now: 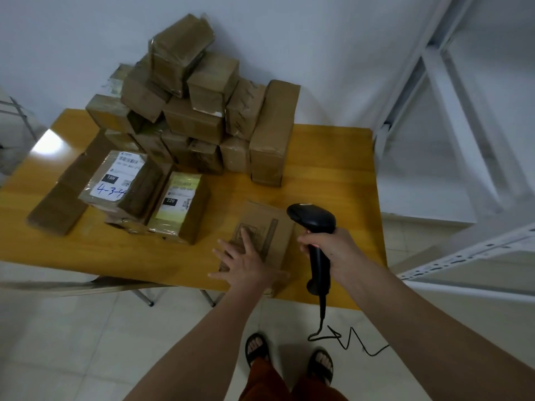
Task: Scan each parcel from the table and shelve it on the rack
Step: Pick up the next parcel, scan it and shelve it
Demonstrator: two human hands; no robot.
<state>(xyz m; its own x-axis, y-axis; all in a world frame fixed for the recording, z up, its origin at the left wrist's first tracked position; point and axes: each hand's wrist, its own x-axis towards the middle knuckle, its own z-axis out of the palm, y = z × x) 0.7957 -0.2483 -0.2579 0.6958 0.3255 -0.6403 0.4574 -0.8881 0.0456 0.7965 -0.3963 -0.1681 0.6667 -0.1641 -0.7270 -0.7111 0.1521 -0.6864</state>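
I judge the task barely begun. My left hand (246, 260) lies flat, fingers spread, on one parcel (262, 241) at the desk (333, 169) edge; my right hand (330, 250) grips the scanner (315, 227). The pile (188, 111) waits; the rack (463, 256) looks bare.

Both bare forearms are extended forward and down from the lower edge of the view. The left hand (246, 263) is held palm down, its fingers (228, 248) straight and spread, the thumb splayed to the left. The right hand (330, 250) is held at the same reach, well apart from the left, its fingers curled tightly in a fist-like grip, knuckles turned leftward.
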